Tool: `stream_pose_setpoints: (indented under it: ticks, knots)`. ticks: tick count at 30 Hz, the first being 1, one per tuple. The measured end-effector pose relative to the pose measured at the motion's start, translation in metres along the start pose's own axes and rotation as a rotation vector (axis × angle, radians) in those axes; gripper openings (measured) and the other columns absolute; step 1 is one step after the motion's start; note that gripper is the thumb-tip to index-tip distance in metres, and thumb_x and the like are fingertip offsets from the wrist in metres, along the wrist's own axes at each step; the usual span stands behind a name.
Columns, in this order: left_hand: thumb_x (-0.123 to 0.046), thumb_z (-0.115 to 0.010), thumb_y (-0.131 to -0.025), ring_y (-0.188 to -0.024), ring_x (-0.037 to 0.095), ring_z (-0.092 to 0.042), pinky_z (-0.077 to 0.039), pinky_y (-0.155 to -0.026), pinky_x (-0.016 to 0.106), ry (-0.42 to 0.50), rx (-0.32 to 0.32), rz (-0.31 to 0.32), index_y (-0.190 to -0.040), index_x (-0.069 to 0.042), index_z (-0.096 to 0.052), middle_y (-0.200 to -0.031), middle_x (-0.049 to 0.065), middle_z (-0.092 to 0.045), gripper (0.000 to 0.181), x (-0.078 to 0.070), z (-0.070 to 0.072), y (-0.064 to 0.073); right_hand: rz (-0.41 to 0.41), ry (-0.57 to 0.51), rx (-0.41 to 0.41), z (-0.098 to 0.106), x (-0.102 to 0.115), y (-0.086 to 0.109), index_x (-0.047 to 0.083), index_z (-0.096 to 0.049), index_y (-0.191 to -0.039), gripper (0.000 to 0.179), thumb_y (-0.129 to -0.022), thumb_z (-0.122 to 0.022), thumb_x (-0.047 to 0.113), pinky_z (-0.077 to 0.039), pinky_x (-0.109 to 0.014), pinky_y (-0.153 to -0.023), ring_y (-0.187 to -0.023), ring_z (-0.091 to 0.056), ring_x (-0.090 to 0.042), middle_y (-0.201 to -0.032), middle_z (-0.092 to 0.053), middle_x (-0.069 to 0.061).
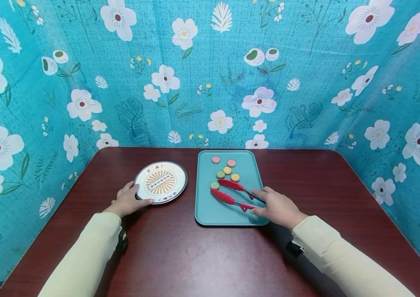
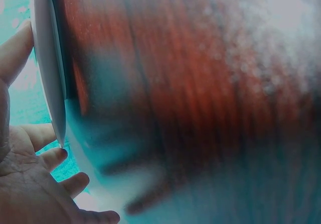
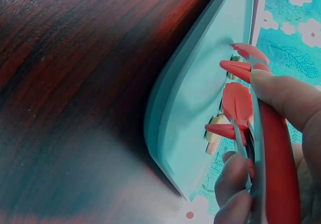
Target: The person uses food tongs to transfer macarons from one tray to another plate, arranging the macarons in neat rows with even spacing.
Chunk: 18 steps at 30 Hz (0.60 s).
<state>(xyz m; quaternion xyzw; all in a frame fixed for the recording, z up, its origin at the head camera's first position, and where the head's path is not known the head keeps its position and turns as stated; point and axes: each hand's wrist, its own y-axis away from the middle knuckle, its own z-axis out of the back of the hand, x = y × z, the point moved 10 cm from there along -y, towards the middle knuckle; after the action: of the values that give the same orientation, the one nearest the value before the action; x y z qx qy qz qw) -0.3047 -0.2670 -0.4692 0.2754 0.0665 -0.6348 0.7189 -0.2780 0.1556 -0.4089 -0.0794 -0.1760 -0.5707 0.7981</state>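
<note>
My left hand [image 1: 126,202] holds the rim of a round white plate [image 1: 176,175] with printed decoration, thumb at the near edge and fingers at the left edge. In the left wrist view the plate [image 2: 47,68] appears edge-on between thumb and index finger, the other fingers spread. My right hand [image 1: 278,208] grips metal tongs [image 1: 228,198] with red tips over a blue-green tray [image 1: 210,214]. The spread tong tips lie on either side of a green macaron [image 1: 214,185]. Tongs [image 3: 276,158] with red handle covers fill the right wrist view's right side.
Farther back on the tray lie another green macaron [image 1: 220,175], two yellow macarons [image 1: 227,170] and two pink macarons [image 1: 215,159]. The dark brown table [image 1: 180,255] carries the plate left of the tray. A blue flowered cloth [image 1: 195,95] hangs behind and at both sides.
</note>
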Motion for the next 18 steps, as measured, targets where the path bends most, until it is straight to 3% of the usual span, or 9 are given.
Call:
stream_pose_setpoints:
  ticks: [9,18]
  knots:
    - [-0.060,-0.065,-0.081,-0.135,0.052,-0.011,-0.015,-0.103,0.073,0.008,-0.001,-0.004,-0.149,0.008,-0.018,-0.152,0.031,-0.008,0.107,-0.0014,-0.0002,0.0011,0.010,-0.001,0.003,0.0007,0.0014,-0.0003,0.004,-0.054,-0.137,0.066,-0.082,-0.076,0.034,-0.048,-0.028,-0.062,-0.085,-0.052,-0.018,-0.109,-0.057,-0.011]
    - [-0.060,-0.067,-0.080,-0.134,0.053,-0.010,-0.013,-0.103,0.075,0.015,-0.005,0.004,-0.149,0.008,-0.017,-0.152,0.032,-0.008,0.110,0.0004,0.0004,0.0015,0.002,-0.006,0.009,-0.0013,0.0007,-0.0012,0.004,-0.055,-0.136,0.064,-0.083,-0.076,0.033,-0.051,-0.031,-0.067,-0.088,-0.054,-0.019,-0.114,-0.058,-0.012]
